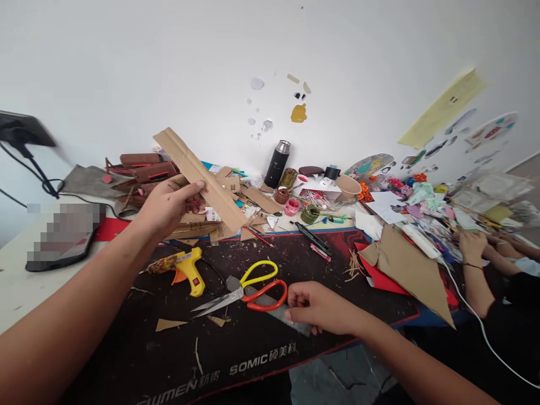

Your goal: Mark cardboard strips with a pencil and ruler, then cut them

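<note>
Thumb pressed against curled fingers, the bare left hand (177,197) pinches a long, flat, tan cardboard strip (223,202) near its middle, up off the black printed mat (169,354), its long axis slanting down from upper left to lower right, and that lower end aims roughly at the bare right hand (320,306)! Down there sit steel scissors with yellow and red handles (237,293), blades pointing left, right hand nearer; whether those curled fingers grip the red loop or the flat grey strip (278,317) beneath, I cannot tell
</note>
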The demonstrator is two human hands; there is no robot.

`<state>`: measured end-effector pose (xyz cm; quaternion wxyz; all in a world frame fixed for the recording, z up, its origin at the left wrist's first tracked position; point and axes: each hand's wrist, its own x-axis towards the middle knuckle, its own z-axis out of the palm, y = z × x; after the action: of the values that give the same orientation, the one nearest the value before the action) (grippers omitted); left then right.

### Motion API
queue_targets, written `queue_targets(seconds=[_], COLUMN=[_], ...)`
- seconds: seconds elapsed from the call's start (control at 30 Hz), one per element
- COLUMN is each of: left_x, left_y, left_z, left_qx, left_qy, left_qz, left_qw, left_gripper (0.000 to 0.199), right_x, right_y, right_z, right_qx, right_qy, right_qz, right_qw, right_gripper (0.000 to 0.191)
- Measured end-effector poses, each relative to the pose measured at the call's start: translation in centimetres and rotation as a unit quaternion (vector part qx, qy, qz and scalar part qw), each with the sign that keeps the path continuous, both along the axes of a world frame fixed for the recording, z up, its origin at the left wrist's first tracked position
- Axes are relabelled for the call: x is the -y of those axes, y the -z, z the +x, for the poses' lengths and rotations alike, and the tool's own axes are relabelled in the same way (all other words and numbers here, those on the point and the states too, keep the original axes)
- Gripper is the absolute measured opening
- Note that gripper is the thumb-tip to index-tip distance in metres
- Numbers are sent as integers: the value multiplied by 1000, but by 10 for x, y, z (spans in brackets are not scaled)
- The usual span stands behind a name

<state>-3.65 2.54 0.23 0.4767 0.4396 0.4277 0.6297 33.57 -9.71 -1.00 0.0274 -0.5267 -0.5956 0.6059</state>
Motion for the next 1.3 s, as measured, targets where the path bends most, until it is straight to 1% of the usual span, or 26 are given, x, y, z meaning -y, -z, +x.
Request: queue_targets(seconds=[0.07, 0.13, 0.2, 0.27, 0.33, 0.43, 0.5, 0.57, 0.67, 0.73, 0.8, 0.87, 0.93, 1.07, 1.2, 1.3], left_x=[0, 1, 1, 0, -1, -3, -5, -5, -2, 2, 6, 10, 12, 15, 18, 20], left_y=[0, 0, 0, 1, 3, 8, 12, 15, 15, 14, 14, 14, 16, 19, 18, 15], left_z=[1, 1, 0, 0, 0, -1, -1, 0, 5, 12, 20, 27, 32, 38, 43, 47], left_qx=[2, 7, 16, 27, 37, 48, 54, 62, 72, 78, 82, 86, 92, 121, 145, 155], left_qy=[0, -1, -4, -7, -12, -19, -23, -27, -24, -17, -9, -3, -6, -25, -24, -22], left_qz=[-4, -9, -14, -17, -22, -37, -49, -60, -77, -88, -96, -103, -107, -112, -124, -128], left_qw=[1000, 1000, 1000, 999, 999, 998, 997, 996, 994, 993, 992, 991, 990, 986, 981, 979], left_gripper=[38, 37, 36, 36, 36, 37, 39, 41, 43, 42, 40, 38, 34, 26, 19, 14], right_x=[-10, -21, -31, -38, -41, -42, -43, -46, -54, -61, -69, -77, -87, -107, -126, -137], right_y=[-6, -12, -16, -18, -18, -18, -17, -15, -7, 1, 8, 13, 17, 25, 36, 42], right_z=[2, 6, 13, 22, 29, 33, 27, 15, -16, -40, -62, -81, -94, -109, -117, -121], right_qx=[-8, -17, -44, -74, -100, -143, -186, -235, -302, -348, -385, -409, -418, -429, -428, -429], right_qy=[25, 57, 135, 226, 303, 366, 385, 394, 394, 392, 381, 382, 396, 420, 471, 484], right_qz=[0, 17, 51, 92, 144, 201, 216, 217, 190, 171, 146, 130, 136, 176, 196, 191], right_qw=[1000, 998, 989, 967, 937, 897, 878, 861, 847, 834, 828, 819, 806, 780, 746, 738], right_gripper=[36, 38, 44, 51, 55, 61, 65, 64, 64, 67, 67, 67, 68, 68, 71, 69])
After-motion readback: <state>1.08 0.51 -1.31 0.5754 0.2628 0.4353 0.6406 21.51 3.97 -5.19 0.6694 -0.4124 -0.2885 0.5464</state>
